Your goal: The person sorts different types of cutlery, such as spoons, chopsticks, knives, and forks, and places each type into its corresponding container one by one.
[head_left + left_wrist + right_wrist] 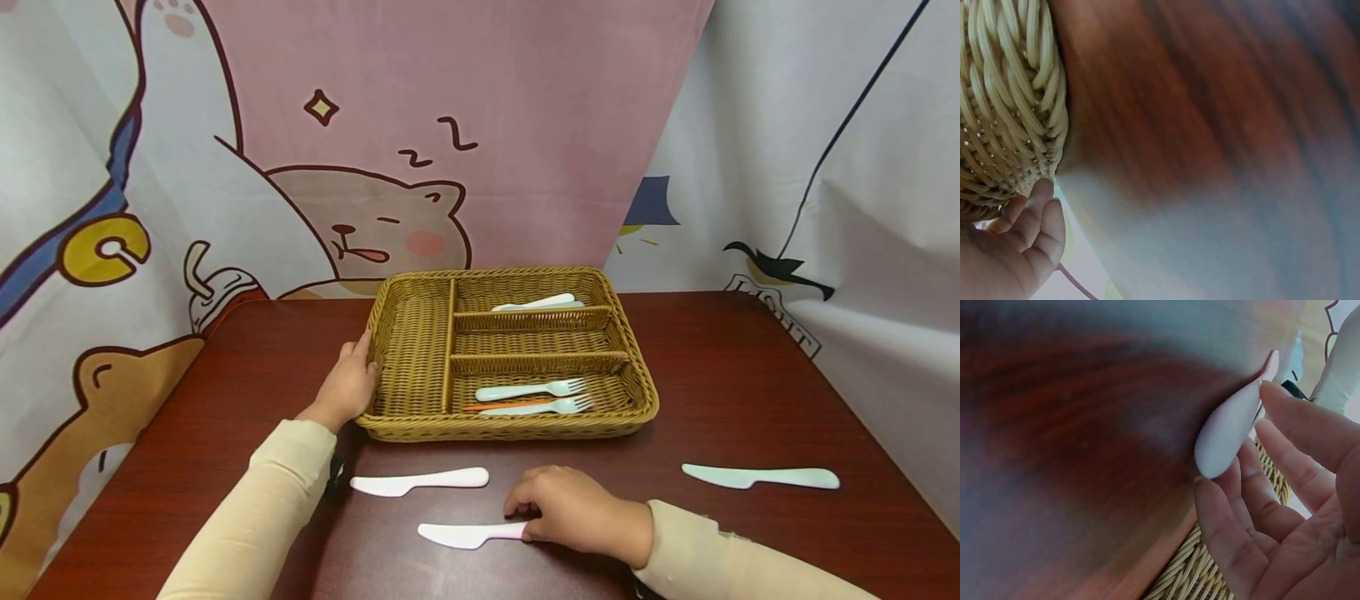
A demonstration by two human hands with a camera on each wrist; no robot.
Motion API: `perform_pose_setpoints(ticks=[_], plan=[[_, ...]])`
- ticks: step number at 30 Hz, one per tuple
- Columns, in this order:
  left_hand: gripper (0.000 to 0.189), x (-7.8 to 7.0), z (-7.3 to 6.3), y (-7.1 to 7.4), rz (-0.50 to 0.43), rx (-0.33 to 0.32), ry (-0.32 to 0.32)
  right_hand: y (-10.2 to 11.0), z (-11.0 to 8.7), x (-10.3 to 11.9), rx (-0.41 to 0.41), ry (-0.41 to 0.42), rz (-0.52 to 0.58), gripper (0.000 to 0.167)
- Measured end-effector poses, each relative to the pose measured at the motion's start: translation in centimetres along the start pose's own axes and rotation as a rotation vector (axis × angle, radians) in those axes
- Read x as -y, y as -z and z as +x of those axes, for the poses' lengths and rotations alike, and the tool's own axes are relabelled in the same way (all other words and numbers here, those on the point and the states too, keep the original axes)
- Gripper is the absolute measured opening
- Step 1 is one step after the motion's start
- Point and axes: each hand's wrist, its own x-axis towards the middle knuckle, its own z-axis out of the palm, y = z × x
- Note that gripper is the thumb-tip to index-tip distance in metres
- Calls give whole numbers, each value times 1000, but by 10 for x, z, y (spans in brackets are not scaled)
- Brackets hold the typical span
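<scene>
A brown wicker basket [412, 427] with divided compartments stands on the table. My left hand [347, 385] holds its left side, the thumb by the rim and the fingers against the outer wall; in the left wrist view the bent fingers [1044, 219] meet the weave. Lower down, my right hand [573, 508] pinches the handle of a white plastic knife [457, 535], whose blade points left. In the right wrist view the thumb and fingers surround the rounded handle [1229, 434]. Another white knife [420, 481] lies between that knife and the basket.
A pale green knife [761, 477] lies at the right on the dark red table [720, 367]. Light forks [532, 389] and something orange [495, 407] lie in the basket's near compartment; white cutlery [536, 302] lies in the far one. A printed curtain [540, 125] hangs behind.
</scene>
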Motion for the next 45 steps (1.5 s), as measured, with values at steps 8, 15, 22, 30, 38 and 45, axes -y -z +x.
perform_pose_setpoints(ticks=[8,15,22,30,38,45], plan=[[59,0,0,0,-1,-13,-7,-1,1,3,12,17,-30,17],[59,-1,1,1,1,-5,4,-1,4,2,39,22,-25,17],[59,0,2,1,0,-1,5,0,7,3,63,32,5,19],[59,0,3,2,-3,-7,6,2,7,1,81,59,70,17],[60,-2,2,2,-5,2,10,11,9,1,43,94,137,15],[59,-1,2,0,-19,7,7,22,14,6,-10,77,236,16]])
